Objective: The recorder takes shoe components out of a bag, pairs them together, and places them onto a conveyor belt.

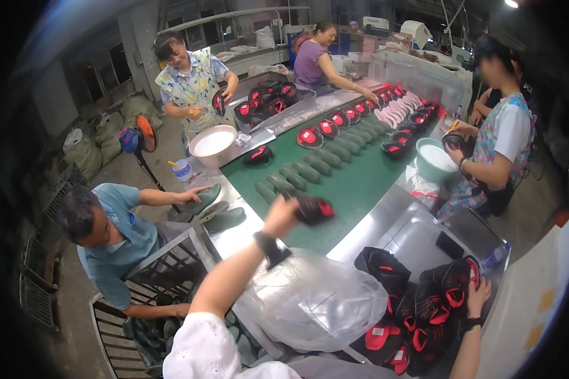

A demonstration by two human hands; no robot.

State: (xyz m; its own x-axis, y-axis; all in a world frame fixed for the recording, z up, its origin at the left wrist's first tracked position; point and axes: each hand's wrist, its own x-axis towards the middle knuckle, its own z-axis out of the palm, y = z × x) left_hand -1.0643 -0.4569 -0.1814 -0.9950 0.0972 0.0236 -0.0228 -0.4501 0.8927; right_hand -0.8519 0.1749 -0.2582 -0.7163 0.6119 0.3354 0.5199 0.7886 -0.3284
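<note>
My left hand (pixel 281 216) reaches out over the green conveyor belt (pixel 325 238). Its fingers are closed on a black shoe upper (pixel 313 210) with a red lining, blurred by motion. At the right, my right hand (pixel 478 295) grips the edge of another black-and-red shoe upper (pixel 471 270), on top of a pile of uppers (pixel 425 307) on the metal side table. Beyond my left hand, rows of dark green shoe lasts (pixel 316 165) lie on the belt. Further off are red-and-black uppers (pixel 310 137) and pink insole-shaped pieces (pixel 398 108).
A clear plastic bag (pixel 313 297) bulges between my arms. On the left, a person (pixel 123 234) handles green lasts beside a metal-barred cart (pixel 164 259). Other people work along both sides, near a white basin (pixel 213 144) and a teal basin (pixel 434 158). An orange fan (pixel 146 132) stands back left.
</note>
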